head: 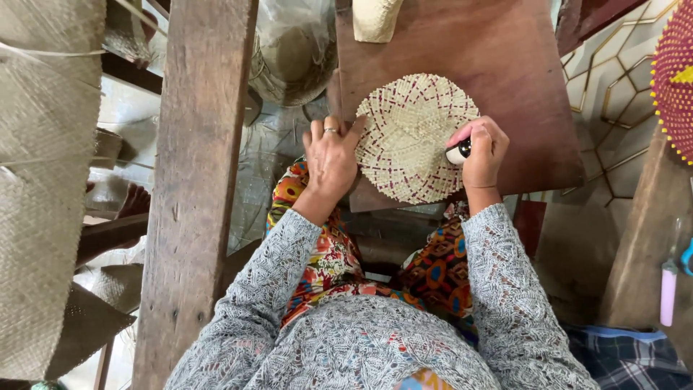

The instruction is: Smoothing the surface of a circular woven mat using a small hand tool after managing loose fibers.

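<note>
The brown wooden board point(505, 65) fills the upper middle of the view, and on its near edge lies the round woven mat point(413, 137), pale straw crossed with dark red strands. It looks well advanced to me: the disc is closed all the way round, the red lines run from the middle out to a red-dotted border, and no loose straw ends show at the rim (the part under the hands I cannot judge). What may be left is finishing or marking at its 3 o'clock edge, where the tool sits. The mat lies flat and is slightly oval, its long axis running roughly from 1 o'clock to 7 o'clock; being round, it points nowhere in particular.

The left hand point(330, 160) lies at the mat's 9 o'clock side, fingers spread and nearly straight, their tips pressing the rim down rather than gripping it; a ring shows on one finger. The right hand point(482, 153) is at 3 o'clock, curled tight into a fist around a small black-and-white tool point(458, 151), whose end touches the weave. Whether it is a marker or a stamp I cannot tell.
</note>
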